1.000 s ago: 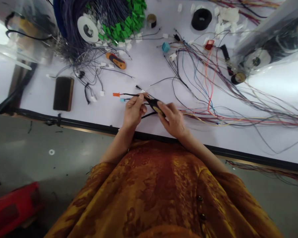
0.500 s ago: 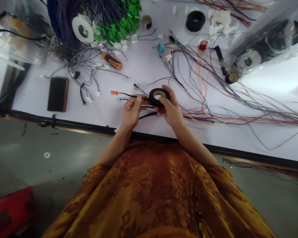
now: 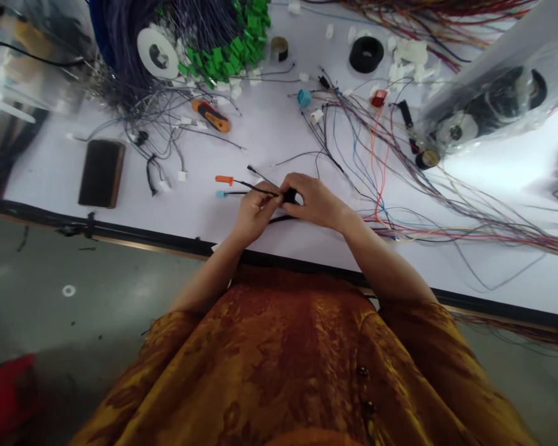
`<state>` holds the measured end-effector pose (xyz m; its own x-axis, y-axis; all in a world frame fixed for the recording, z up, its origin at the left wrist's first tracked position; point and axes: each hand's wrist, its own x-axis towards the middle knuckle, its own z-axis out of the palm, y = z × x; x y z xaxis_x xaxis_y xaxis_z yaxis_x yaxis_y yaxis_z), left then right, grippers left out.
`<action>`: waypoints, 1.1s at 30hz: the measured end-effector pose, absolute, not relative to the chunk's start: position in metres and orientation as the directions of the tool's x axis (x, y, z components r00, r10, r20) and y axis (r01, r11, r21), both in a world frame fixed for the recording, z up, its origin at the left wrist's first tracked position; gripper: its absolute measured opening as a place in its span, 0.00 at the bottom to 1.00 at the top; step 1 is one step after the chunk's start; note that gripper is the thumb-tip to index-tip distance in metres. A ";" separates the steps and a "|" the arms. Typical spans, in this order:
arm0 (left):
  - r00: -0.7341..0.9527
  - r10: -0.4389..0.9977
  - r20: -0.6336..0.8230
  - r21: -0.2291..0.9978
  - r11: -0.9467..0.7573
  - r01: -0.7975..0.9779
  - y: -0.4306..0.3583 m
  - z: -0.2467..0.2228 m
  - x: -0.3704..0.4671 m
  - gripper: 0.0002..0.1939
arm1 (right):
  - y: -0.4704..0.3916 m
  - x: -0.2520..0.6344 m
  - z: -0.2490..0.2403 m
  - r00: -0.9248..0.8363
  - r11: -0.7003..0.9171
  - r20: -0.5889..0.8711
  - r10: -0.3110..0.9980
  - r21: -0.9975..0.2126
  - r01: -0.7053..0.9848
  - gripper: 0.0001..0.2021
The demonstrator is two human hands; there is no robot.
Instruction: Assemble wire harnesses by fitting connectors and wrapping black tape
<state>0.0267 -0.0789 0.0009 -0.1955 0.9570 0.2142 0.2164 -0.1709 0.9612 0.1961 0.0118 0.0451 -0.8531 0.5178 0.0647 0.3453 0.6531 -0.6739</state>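
My left hand is closed in a pinch on a bundle of black-sleeved wires. From that bundle an orange connector and a light-blue connector stick out to the left. My right hand is curled around a roll of black tape, mostly hidden by its fingers. Both hands' fingertips meet at the bundle. A thicker black sleeve runs below the hands. To the right, loose coloured wires spread over the white table.
An orange-and-black cutter and a dark phone-like case lie to the left. Behind are green connectors on dark wires and another black tape roll. At right lies a clear plastic bag. The table's black edge runs before me.
My right hand has turned over the tape roll and moved its fingertips against the left hand's. The tape ring, plainly seen before, is now mostly covered. The view has shifted slightly.
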 end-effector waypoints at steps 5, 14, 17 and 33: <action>-0.275 0.941 0.196 0.975 -0.159 0.153 -0.085 -0.008 0.033 0.11 | -0.001 0.185 0.053 -0.832 0.748 0.042 0.554 -0.464 0.474 0.06; -0.366 0.919 -0.144 0.976 0.070 -0.206 -0.076 -0.020 0.024 0.16 | -0.092 0.198 0.032 -0.919 0.823 -0.116 0.376 -0.415 0.388 0.09; -0.280 0.937 -0.210 0.935 0.109 -0.339 -0.078 -0.020 0.022 0.17 | -0.085 0.225 0.025 -0.833 0.735 -0.237 0.501 -0.391 0.554 0.14; -0.481 0.853 -0.205 0.972 0.118 -0.205 -0.099 -0.015 -0.001 0.26 | -0.021 0.151 0.010 -0.826 0.791 0.011 0.563 -0.297 0.535 0.18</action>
<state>-0.0007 -0.0994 -0.0147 -0.4807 0.8526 -0.2050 -0.2051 0.1179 0.9716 0.1509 -0.0211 0.0100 -0.8261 0.5634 0.0111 0.5353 0.7908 -0.2967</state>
